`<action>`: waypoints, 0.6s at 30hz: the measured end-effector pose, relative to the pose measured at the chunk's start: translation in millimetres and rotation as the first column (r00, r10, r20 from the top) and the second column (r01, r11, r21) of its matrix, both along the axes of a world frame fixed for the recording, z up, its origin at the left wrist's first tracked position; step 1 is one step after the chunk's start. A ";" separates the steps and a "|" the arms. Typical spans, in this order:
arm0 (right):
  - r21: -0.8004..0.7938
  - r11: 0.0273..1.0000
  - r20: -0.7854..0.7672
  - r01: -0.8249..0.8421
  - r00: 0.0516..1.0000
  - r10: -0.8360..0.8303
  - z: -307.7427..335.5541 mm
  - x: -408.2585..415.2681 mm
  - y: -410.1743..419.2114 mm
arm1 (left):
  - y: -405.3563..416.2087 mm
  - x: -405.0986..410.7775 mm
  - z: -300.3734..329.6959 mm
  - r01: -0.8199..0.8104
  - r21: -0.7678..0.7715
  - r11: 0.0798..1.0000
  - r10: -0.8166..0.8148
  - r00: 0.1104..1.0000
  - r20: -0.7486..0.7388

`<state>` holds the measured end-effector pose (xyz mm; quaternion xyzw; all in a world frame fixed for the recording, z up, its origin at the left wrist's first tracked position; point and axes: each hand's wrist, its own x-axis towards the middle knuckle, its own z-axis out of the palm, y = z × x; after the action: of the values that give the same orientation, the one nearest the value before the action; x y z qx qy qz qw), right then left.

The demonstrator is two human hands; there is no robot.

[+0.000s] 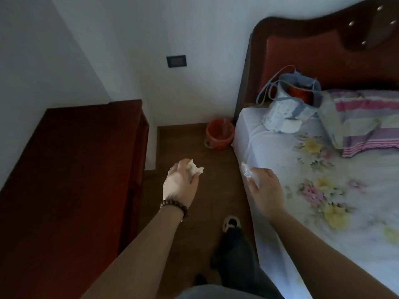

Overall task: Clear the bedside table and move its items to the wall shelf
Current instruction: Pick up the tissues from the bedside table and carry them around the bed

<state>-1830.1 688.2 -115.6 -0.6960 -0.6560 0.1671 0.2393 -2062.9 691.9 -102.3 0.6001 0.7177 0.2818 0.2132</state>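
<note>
Head view: the left hand (180,182), just left of frame centre, has its fingers curled round a crumpled white wad (194,168) that pokes out at the hand's 1 o'clock; it looks like tissue or paper, though I cannot tell which. The right hand (266,188), at 3 o'clock from the left one, pinches something small and clear-whitish, a wrapper (246,170) perhaps, at its fingertips; motion blur hides exactly how the fingers close on it. Both hands hang over the floor (194,212) between the bench (75,158) at 9 o'clock and the bed (323,190) at 3 o'clock. The bench top shows no items in the part that is visible. A red bin (219,133) stands on the floor at 12 o'clock from the hands, by the bed's corner. A blue bag (289,104) sits on the bed at 1 o'clock, beside a striped pillow (362,121).

The wad is probably very light, soft and compressible; a loose closed fist around its bulk suffices, and nothing about it seems fragile. The wrapper is likely thin and slippery, so a fingertip pinch across a fold would hold best. No wall shelf is in view.
</note>
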 end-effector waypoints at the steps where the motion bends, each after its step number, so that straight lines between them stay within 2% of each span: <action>1: -0.012 1.000 -0.020 0.011 1.000 -0.011 -3.1 2.0 22.1 | 22.1 1.0 -5.0 0.008 -0.007 1.000 -0.008 1.000 -0.001; 8: -0.038 0.998 -0.091 0.048 0.994 -0.051 -28.9 25.2 220.5 | 213.4 21.3 -36.9 0.028 0.002 1.000 -0.028 0.999 -0.017; 13: -0.124 0.992 -0.078 -0.018 0.997 0.009 -38.4 44.6 353.1 | 346.2 43.5 -43.0 0.005 -0.068 0.998 -0.005 1.000 -0.001; 18: -0.169 0.986 -0.082 -0.010 0.997 -0.004 -56.0 58.5 443.8 | 438.8 64.8 -65.5 0.031 -0.150 0.988 -0.033 0.999 -0.013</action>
<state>-1771.5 1132.0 -171.6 -0.7055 -0.6302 0.2510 0.2055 -1998.1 1130.7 -167.8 0.5961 0.7286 0.2191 0.2565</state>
